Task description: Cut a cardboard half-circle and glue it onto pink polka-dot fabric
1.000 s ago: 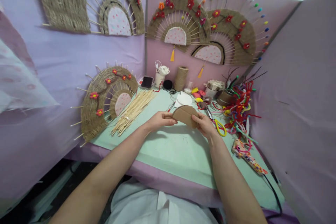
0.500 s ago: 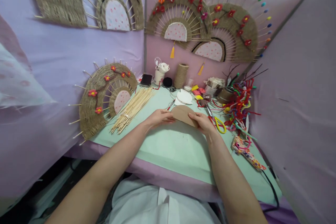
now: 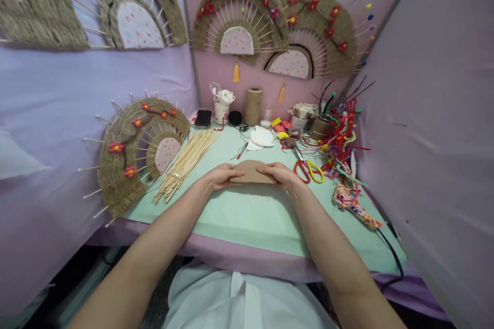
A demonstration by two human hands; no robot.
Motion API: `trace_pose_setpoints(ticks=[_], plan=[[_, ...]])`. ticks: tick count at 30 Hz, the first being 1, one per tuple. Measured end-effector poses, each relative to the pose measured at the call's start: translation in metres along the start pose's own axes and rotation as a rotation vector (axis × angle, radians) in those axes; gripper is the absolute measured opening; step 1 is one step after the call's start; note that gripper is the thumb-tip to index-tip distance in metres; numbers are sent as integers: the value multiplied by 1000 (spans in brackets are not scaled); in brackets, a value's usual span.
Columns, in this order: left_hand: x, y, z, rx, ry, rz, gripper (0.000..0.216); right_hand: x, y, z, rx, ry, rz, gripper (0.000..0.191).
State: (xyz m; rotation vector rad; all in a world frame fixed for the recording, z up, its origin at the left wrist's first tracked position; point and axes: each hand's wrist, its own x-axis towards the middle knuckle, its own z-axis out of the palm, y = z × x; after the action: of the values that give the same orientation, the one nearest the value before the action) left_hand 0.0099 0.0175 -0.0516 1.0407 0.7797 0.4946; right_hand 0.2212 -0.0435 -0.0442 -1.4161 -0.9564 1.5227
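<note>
A brown cardboard half-circle (image 3: pixel 251 170) is held a little above the pale green table top (image 3: pixel 254 221), its straight edge facing me. My left hand (image 3: pixel 218 177) pinches its left corner with closed fingers. My right hand (image 3: pixel 281 174) grips its right corner the same way. A bundle of thin bamboo sticks (image 3: pixel 186 162) lies just left of my left hand. Scissors with red and yellow handles (image 3: pixel 307 168) lie just right of my right hand.
A woven twine fan with red flowers (image 3: pixel 133 149) leans at the table's left. At the back stand a twine spool (image 3: pixel 253 106), a white cup (image 3: pixel 222 105), white paper half-circles (image 3: pixel 261 136) and a phone (image 3: pixel 203 117). Coloured pipe cleaners (image 3: pixel 341 139) and a glue gun (image 3: pixel 353 206) lie right.
The cardboard piece has turned from tilted to level and come down towards the table, both hands staying on its corners. The camera has swung a little to the right.
</note>
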Motion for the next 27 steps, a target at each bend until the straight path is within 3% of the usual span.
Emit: trace_pose_setpoints(ticks=[6, 12, 15, 21, 27], plan=[[-4, 3, 0, 18, 32, 132, 39, -1, 0, 2, -5, 24, -146, 38], [-10, 12, 1, -60, 104, 315, 41, -8, -11, 16, -9, 231, -470, 35], [-12, 11, 16, -266, 42, 284, 38, -11, -18, 26, 30, 317, -590, 34], [-1, 4, 68, -593, 38, 355, 33, -13, -20, 38, 101, 334, -628, 38], [13, -2, 81, -604, 123, 385, 29, -15, -15, 35, 49, 338, -612, 32]])
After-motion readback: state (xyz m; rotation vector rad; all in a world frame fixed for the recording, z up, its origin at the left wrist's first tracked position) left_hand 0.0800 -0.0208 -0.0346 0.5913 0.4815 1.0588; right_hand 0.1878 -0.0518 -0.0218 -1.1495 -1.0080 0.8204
